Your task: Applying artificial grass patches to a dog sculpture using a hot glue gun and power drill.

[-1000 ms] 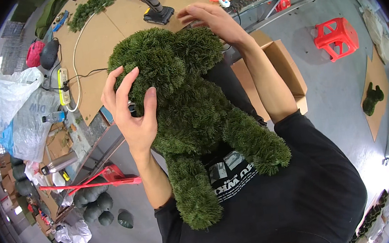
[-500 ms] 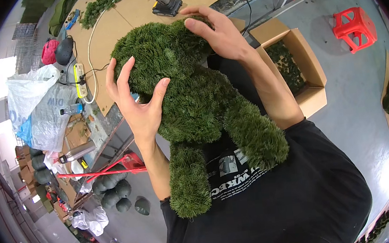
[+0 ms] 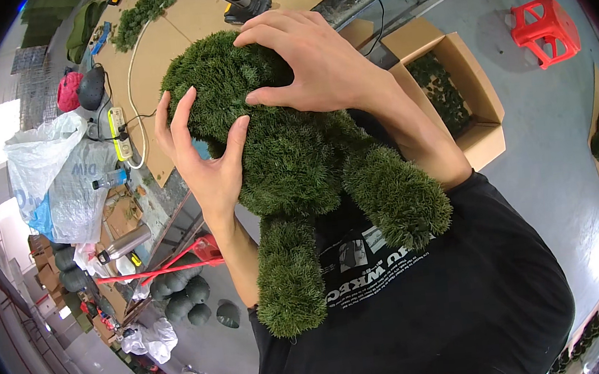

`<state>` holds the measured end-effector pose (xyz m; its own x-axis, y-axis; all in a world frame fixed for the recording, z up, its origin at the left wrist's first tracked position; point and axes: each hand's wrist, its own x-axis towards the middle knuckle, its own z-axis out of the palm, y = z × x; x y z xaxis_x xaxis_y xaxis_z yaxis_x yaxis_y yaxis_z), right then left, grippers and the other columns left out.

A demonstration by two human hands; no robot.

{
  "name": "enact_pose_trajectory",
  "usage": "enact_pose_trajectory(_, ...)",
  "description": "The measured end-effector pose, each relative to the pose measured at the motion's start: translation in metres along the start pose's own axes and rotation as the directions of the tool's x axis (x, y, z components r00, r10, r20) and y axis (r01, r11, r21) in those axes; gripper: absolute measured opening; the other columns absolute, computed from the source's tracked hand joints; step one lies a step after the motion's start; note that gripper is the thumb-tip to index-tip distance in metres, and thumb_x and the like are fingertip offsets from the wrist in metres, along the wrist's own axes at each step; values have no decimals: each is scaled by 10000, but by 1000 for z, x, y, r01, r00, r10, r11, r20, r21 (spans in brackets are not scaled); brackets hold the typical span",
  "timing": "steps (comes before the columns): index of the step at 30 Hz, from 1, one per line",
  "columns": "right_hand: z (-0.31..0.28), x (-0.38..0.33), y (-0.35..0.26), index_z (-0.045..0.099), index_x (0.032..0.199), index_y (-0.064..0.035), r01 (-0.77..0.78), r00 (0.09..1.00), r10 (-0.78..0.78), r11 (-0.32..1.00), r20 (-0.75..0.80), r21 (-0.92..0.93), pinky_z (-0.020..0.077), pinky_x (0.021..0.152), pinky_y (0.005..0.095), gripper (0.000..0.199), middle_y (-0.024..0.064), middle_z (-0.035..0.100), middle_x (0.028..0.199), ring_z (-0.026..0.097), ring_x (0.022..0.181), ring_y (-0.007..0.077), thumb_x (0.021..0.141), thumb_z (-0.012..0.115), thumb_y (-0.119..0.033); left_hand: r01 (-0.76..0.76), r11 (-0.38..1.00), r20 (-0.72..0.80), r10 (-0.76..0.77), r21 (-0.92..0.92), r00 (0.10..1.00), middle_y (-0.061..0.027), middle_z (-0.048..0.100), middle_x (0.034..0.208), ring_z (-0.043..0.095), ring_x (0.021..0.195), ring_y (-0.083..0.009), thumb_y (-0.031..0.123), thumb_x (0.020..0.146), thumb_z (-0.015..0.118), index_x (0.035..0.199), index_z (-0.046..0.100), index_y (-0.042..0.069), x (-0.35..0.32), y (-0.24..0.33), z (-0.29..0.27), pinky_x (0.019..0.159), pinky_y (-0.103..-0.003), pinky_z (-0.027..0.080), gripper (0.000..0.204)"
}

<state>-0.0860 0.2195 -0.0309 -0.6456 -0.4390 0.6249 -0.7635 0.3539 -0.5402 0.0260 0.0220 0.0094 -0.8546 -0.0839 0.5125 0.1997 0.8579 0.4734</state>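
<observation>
A green artificial-grass animal figure (image 3: 286, 163) lies against my front, its round head toward the bench and two stubby legs hanging toward me. My left hand (image 3: 205, 178) cups the left side of the head, thumb and fingers spread around it. Across the head's upper right side arches my right hand (image 3: 316, 63), its thumb pressed into the grass and its fingertips on the top. The right hand covers part of the head. Close beyond the figure, a cordless drill (image 3: 246, 8) rests on the cardboard-covered bench (image 3: 177, 40).
An open cardboard box (image 3: 482, 97) with green pieces inside stands at right, with a red plastic stool (image 3: 546, 32) beyond it. To the left are a power strip (image 3: 119, 132), a plastic bag (image 3: 60, 174), a steel bottle (image 3: 126, 243) and dark green rounded shapes (image 3: 180, 299).
My right hand has shifted left and inward over the head, its thumb now lower on the grass. My left hand keeps its hold. The view has shifted slightly.
</observation>
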Motion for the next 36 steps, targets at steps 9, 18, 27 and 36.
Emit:
enact_pose_trajectory(9,5,3,-3,646,1266,-80,-3,1000,3,1000,-25,3,391,1121,537,630,104,626,1323,536,1339,304,787,851,-434,-163,986,36,161,31,986,-150,499,1526,416,1450,-318,168,917,765,1317,686,101,23,0,-13,1219,-476,273,414)
enact_pose_trajectory(18,6,8,-12,659,1226,-76,-48,998,47,999,-38,-17,422,1019,518,585,96,639,1262,569,1280,281,774,838,-402,67,985,-79,-80,-157,994,-158,520,1475,480,1381,-248,224,1072,580,1413,573,15,39,-49,-7,1164,-400,359,400)
enact_pose_trajectory(27,2,11,-16,646,1210,-85,-126,992,127,989,1,-78,410,1050,466,560,94,640,1209,590,1231,283,751,848,-333,325,872,57,-328,-366,943,-138,559,1391,538,1264,-205,327,1122,440,1439,536,20,33,-55,10,1111,-355,403,451)
enact_pose_trajectory(36,-1,2,63,630,1327,44,-293,844,531,337,77,895,518,1036,362,539,148,688,1284,665,1166,247,1106,384,-382,273,818,-5,-320,-506,947,-155,593,1429,521,1357,-254,271,1087,532,1413,550,-41,11,-49,-2,1180,-396,348,452)
